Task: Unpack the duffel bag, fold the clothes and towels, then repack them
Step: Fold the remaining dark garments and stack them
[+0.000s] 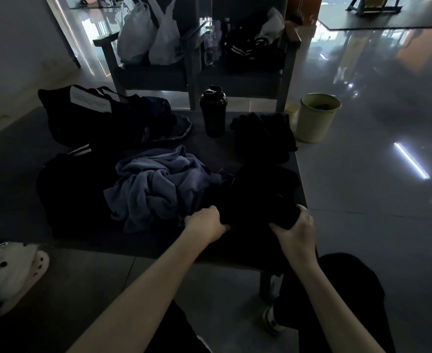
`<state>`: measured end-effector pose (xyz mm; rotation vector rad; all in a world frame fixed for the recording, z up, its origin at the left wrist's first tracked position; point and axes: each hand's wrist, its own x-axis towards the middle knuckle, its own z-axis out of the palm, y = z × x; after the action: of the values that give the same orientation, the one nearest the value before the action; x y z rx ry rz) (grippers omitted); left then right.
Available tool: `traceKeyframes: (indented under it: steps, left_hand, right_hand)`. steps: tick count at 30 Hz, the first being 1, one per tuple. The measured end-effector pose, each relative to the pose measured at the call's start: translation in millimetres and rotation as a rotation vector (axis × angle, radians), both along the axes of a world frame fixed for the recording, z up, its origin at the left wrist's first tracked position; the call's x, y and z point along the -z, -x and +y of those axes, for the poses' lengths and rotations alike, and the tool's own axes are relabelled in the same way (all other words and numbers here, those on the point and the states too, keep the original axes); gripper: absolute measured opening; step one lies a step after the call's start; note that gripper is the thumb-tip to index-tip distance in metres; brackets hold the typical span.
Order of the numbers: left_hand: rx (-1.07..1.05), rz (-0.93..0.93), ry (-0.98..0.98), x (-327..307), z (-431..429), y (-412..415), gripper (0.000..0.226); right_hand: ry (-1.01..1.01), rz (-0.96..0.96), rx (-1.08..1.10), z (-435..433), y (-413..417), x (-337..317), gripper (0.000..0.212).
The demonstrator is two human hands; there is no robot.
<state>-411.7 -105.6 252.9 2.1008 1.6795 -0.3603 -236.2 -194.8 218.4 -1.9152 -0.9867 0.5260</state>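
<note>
Bench [11, 189] carries the duffel bag [64, 118] at its far left and a crumpled blue towel [158, 184] in the middle. Left grip [206, 221] and right grip [296, 228] both clamp a black garment [258, 192] at the near right edge.

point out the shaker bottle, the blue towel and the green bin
shaker bottle [213, 115], head view, middle of its dark body
blue towel [158, 184], head view, centre of the crumpled heap
green bin [314, 123], head view, outer wall

Bare forearms stretched forward, left hand [206, 222] and right hand [296, 226] near together, fingers clenched on dark cloth [258, 197].
</note>
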Motion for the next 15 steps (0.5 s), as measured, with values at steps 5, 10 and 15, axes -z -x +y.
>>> traceKeyframes:
  steps: [5,10,15]
  left_hand:
    - [0.191,-0.141,-0.15,6.4,-2.0,1.8,0.096]
    - [0.266,-0.353,-0.159,13.9,-8.7,4.8,0.126]
    - [0.258,-0.414,-0.185,25.5,-16.2,14.4,0.114]
  right_hand:
    - [-0.073,0.236,-0.093,-8.8,-0.7,-5.2,0.036]
    - [-0.118,0.424,-0.382,-29.5,-4.5,-17.6,0.021]
    - [-0.05,0.47,-0.532,-45.9,-12.0,-21.6,0.027]
